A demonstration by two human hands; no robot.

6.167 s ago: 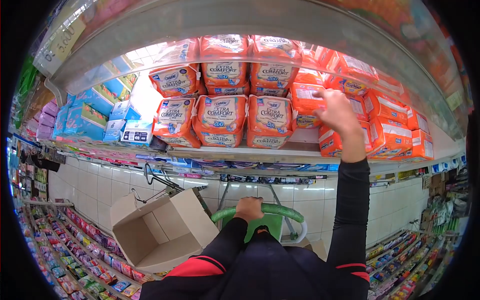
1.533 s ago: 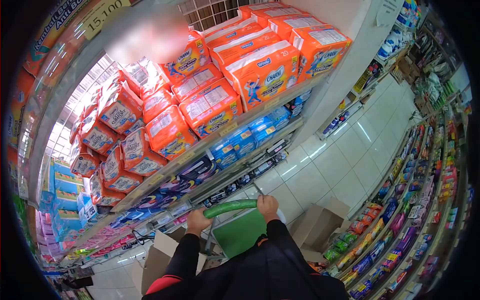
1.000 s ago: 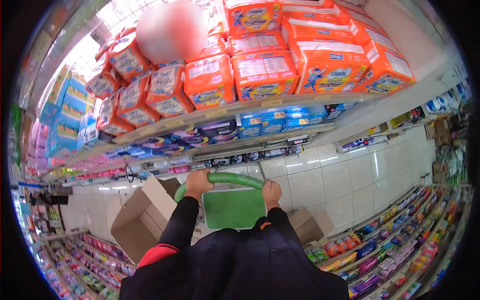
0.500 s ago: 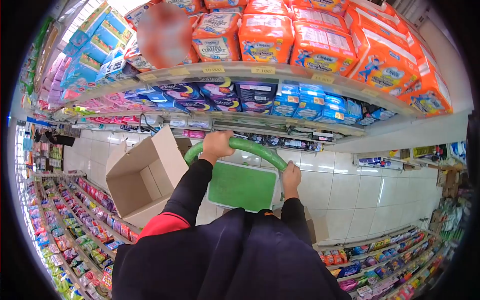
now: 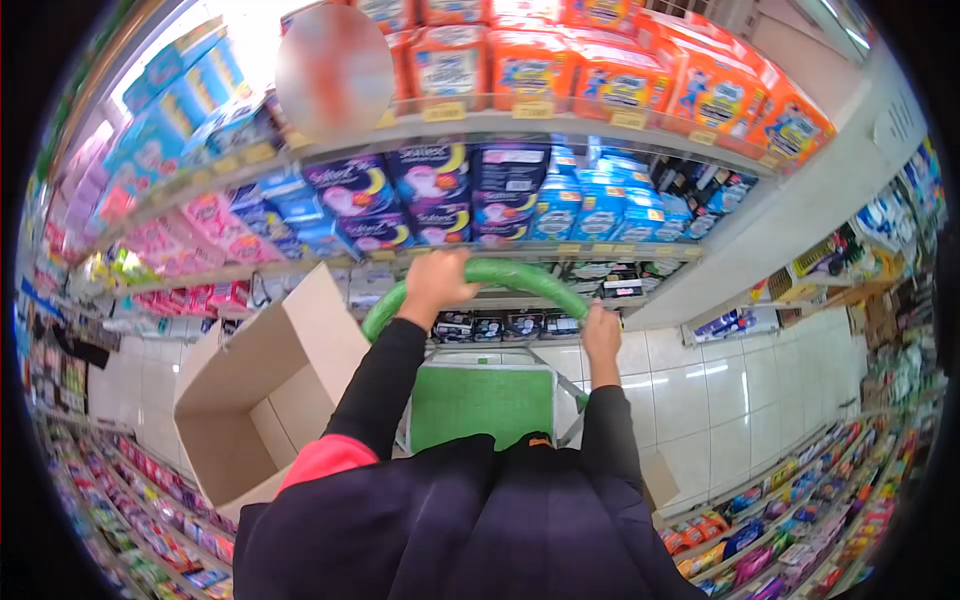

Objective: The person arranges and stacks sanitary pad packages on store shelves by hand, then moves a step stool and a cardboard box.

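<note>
A green-wrapped curved handle point(image 5: 522, 277) crosses the middle of the view, above a flat green platform point(image 5: 483, 405). My left hand point(image 5: 437, 284) is closed round the left part of the handle. At the handle's right end, my right hand point(image 5: 602, 333) is wrapped round it. Left of my left arm stands an open cardboard box point(image 5: 245, 440) with its inside visible. Just beyond the handle is a shelf with dark purple packs point(image 5: 430, 190) and blue packs point(image 5: 600, 205).
Orange packs point(image 5: 625, 75) fill the upper shelf, with light blue packs point(image 5: 165, 120) at its left. A white pillar point(image 5: 790, 210) stands to the right. Tiled floor point(image 5: 715, 400) shows at the right. Racks of small colourful packets point(image 5: 770, 520) line the lower edges.
The view has swung from the upper orange packs toward the lower shelf and the handle. My right hand, earlier raised at the orange packs, is now on the handle.
</note>
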